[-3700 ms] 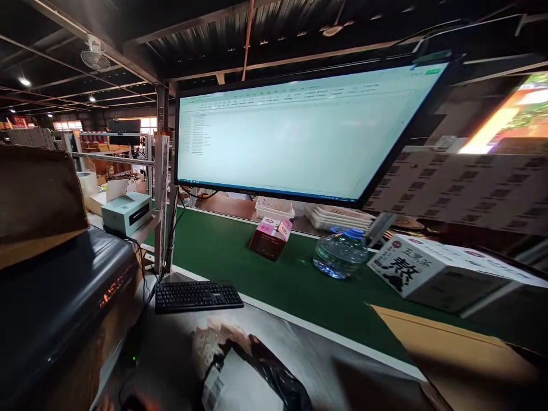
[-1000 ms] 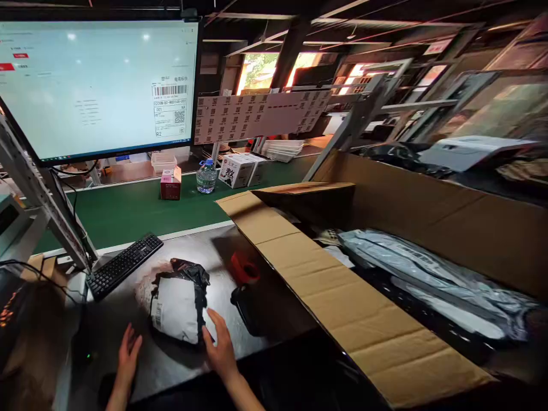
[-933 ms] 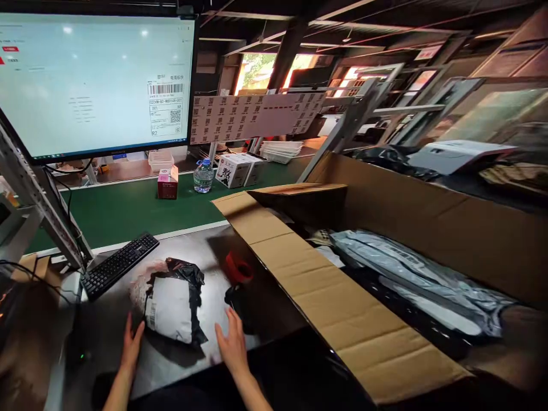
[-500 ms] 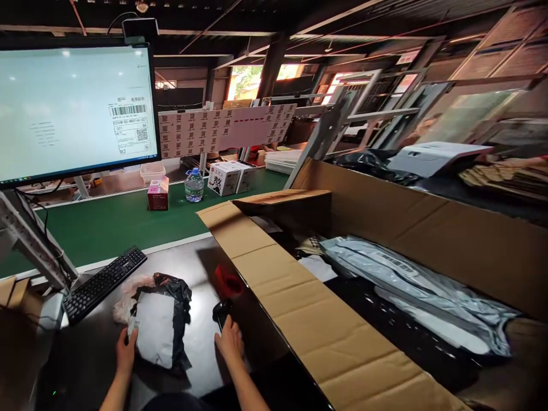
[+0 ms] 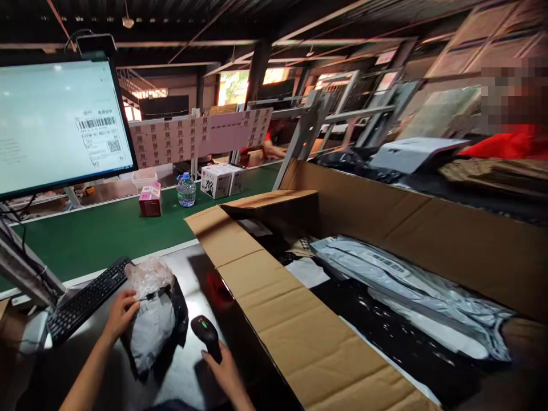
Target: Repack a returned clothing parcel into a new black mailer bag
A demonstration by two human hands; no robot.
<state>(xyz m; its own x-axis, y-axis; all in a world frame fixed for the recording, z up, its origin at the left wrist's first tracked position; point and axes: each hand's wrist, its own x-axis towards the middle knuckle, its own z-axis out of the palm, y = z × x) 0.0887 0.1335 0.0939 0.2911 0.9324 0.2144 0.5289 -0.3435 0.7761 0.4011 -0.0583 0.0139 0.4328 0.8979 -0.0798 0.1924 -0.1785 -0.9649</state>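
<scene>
My left hand grips the upper edge of a black-and-white poly mailer parcel and tilts it up on the dark worktop. My right hand is closed round the handle of a black handheld barcode scanner with a small green light, its head turned toward the parcel. A crumpled clear plastic bag lies just behind the parcel. A black keyboard sits to the left of my left hand.
A large open cardboard box with grey poly mailers fills the right. A monitor showing a barcode label stands at the left. On the green belt stand a pink box, a water bottle and a white carton. A person in red is at far right.
My right hand has picked the scanner off the worktop and holds it toward the parcel. My left hand has moved to the parcel's top and lifted it. The view has swung right.
</scene>
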